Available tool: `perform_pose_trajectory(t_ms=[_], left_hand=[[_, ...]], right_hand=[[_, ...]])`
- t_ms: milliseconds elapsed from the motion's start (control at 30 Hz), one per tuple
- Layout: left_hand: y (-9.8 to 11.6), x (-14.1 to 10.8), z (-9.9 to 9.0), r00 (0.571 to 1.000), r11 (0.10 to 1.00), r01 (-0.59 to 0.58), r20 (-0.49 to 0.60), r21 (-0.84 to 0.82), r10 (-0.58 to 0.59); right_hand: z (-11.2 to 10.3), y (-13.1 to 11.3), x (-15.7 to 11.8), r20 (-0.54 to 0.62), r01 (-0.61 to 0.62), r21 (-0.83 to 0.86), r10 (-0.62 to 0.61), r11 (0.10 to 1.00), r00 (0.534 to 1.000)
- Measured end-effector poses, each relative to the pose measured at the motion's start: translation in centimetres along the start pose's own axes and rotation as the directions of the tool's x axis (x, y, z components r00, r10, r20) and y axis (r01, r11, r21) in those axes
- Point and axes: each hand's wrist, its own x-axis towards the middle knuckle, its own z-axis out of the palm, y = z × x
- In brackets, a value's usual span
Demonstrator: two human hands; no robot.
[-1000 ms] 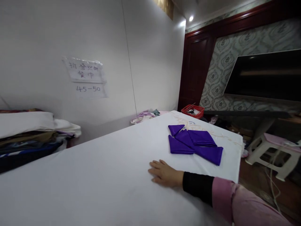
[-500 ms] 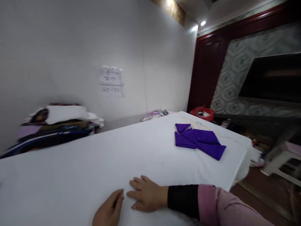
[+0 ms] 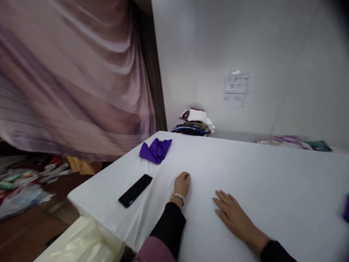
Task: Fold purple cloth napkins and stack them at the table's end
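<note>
My left hand (image 3: 182,185), with a bracelet (image 3: 177,197) at the wrist, rests on the white-covered table (image 3: 201,236). Its fingers are curled closed, and whatever may be inside them is hidden. To its right my right hand (image 3: 235,217) lies flat on the white surface, fingers spread and holding nothing. A crumpled purple cloth (image 3: 156,150) sits beyond and left of my left hand. Nearer, also on the left, is a black phone (image 3: 135,190) lying flat.
Folded clothes (image 3: 194,123) are piled past the far edge by the wall. More fabric (image 3: 286,142) lies along that wall. At the right frame edge a bit of purple cloth (image 3: 346,210) shows. A pinkish curtain (image 3: 89,80) hangs at left, above bags (image 3: 24,193) on the floor.
The view has swung left, bringing the phone, crumpled purple cloth and curtain into sight. My hands are farther apart. The folded purple pieces are almost out of frame at right.
</note>
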Motion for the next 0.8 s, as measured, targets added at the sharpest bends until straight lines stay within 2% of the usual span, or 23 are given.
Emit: perform_pose_trajectory(t_ms=[333,533,800], left_hand=[[-0.9,0.8,-0.8,0.995,0.996,0.09,-0.049,0.0,-0.09],[-1.4,1.7,-1.3,0.996,0.993,0.085,-0.037,0.08,-0.083],[-2.5,4.1,-3.4,0.992,0.962,0.111,-0.081,0.249,-0.094]], right_hand=[[1.9,1.4,0.1,-0.064,0.039,-0.032,-0.041,0.999,0.997],[2.7,2.1,0.0,-0.116,0.077,-0.021,-0.079,0.997,0.99],[3.2,2.6,0.1,-0.136,0.086,-0.014,-0.087,0.996,0.987]])
